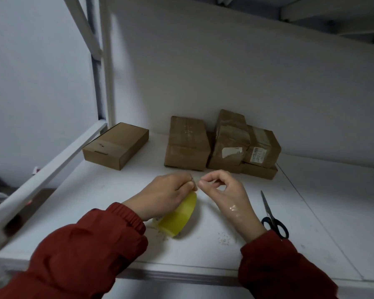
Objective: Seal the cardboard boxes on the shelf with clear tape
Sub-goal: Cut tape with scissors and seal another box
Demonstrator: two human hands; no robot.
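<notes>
The roll of tape [180, 215], yellowish and see-through, stands on its edge near the front of the white shelf [315, 214], tilted a little to the left. The left hand [165, 190] is curled over its top and grips it, fingertips bunched at the roll's upper rim. Just beside those fingertips the right hand [226, 194] hovers with thumb and forefinger pinched together and the other fingers loosely curled. Whether a tape end sits between them I cannot tell, though a shiny scrap of clear film [233, 209] lies across the back of that hand near the wrist. Both arms wear red padded sleeves [84, 247]. Black-handled scissors [273, 220] lie flat to the right of the hands, blades pointing toward the wall. Small crumbs of debris [224, 241] dot the shelf between roll and scissors. At the back, a flat cardboard box [117, 145] sits to the left, a taller box [187, 143] stands in the middle, and a stack of taped boxes [244, 145] crowds beside it.
</notes>
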